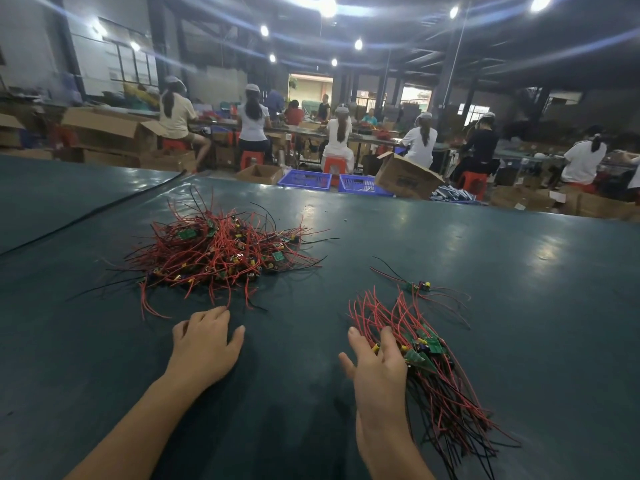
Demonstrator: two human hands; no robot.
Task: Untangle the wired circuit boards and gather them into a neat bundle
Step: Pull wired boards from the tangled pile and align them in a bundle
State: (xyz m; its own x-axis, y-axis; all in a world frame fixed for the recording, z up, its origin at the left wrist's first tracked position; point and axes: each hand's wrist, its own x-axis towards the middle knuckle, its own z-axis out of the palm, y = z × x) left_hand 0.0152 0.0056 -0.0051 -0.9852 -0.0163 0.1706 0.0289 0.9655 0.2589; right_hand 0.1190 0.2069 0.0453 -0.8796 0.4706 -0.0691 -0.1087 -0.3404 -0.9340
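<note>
Item 1: tangled heap of red-and-black-wired green circuit boards (pixel 221 251) on the dark green tabletop (pixel 485 254), just beyond your left hand (pixel 204 344), whose fingers are relaxed and hold nothing.
Item 2: aligned bundle of wired boards (pixel 436 382), against your right hand (pixel 377 368), whose fingers are spread and straight.
Item 3: single loose wired board (pixel 417 286), beyond the bundle.

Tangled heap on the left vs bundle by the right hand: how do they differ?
Tangled heap of red-and-black-wired green circuit boards: wires splay every way; gathered bundle of the same boards: wires run roughly parallel, boards clustered mid-length.
Heap looks bigger than the bundle.
Right hand touches the bundle; left hand rests at the heap's near edge.
Both lie on the dark green table.
</note>
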